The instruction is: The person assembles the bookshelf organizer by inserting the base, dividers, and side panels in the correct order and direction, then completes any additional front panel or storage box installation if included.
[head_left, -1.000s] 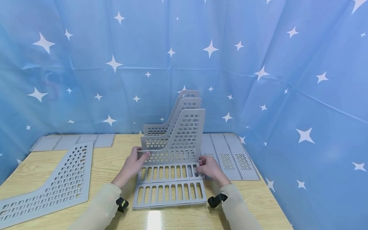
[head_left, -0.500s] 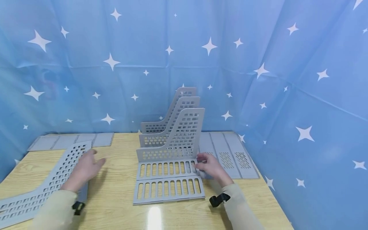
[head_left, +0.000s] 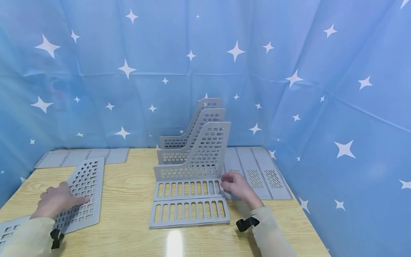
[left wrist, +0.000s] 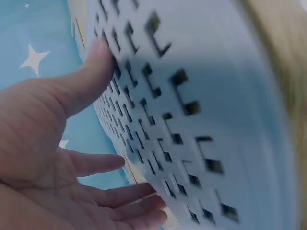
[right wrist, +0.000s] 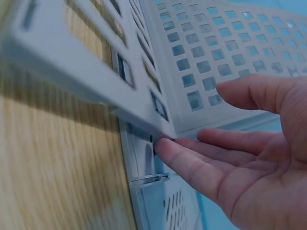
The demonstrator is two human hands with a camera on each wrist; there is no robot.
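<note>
My left hand [head_left: 56, 201] lies over a loose grey perforated side panel [head_left: 99, 189] on the table's left. In the left wrist view its thumb touches the panel's holed face [left wrist: 240, 120]; the other fingers extend near its edge. At the centre stands a grey file rack: several perforated dividers [head_left: 192, 166] rise upright behind one another, and a slotted plate [head_left: 189, 199] extends in front. My right hand [head_left: 237, 187] is at the slotted plate's right side, fingers loosely extended. In the right wrist view, a fingertip touches or nearly touches the plate's edge near the front divider's foot.
A flat grey jointed panel [head_left: 247, 160] with slanted slots lies behind the right hand. Another flat grey panel [head_left: 77, 157] lies at the back left edge of the wooden table [head_left: 128, 214]. A blue star-patterned curtain [head_left: 205, 53] hangs behind.
My left hand has let go of the front divider's left end and moved left onto the loose panel. The right hand has stayed beside the rack.
</note>
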